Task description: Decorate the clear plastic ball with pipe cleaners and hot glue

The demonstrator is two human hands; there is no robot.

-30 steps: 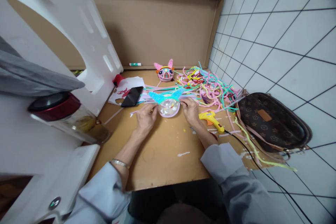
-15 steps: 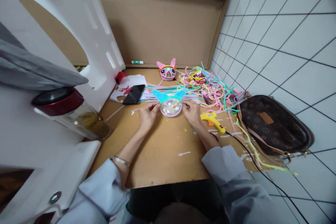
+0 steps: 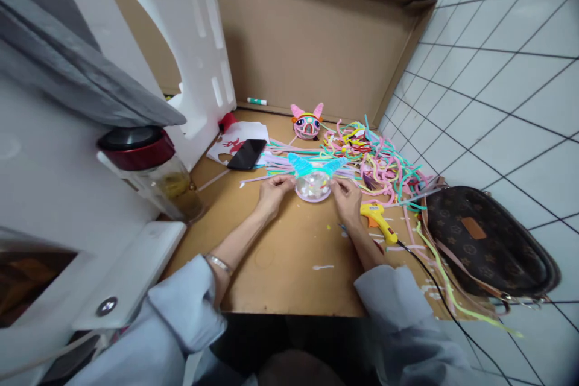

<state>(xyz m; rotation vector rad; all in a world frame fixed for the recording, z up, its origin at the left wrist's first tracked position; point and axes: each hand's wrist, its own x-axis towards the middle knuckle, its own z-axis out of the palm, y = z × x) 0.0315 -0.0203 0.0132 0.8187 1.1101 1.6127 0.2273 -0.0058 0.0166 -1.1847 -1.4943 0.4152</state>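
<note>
- 2 hands meet at the middle of the frame: the left hand and the right hand each press their fingers against opposite sides of a clear ball, grasping it between them so that it sits steady on the desk rather than rolling.
- The ball rests on the desk surface, just below centre of the frame, with 2 turquoise fuzzy horns spreading from its top; holding it low at the sides leaves the horns free and in plain sight.
- Just right of the right hand lies a yellow glue gun, nozzle toward the ball, its black cord trailing to the lower right, near enough to pick up without stretching.
- Behind the ball, in the centre right of the frame, a loose heap of coloured pipe cleaners spreads toward the tiled wall.
- Further back stands a finished pink ball figure with ears, facing the person, where it can be seen as a pattern.
- Left of centre a black phone lies on white paper; a brown patterned bag sits at the right edge, and a red-lidded jar at the left.
</note>
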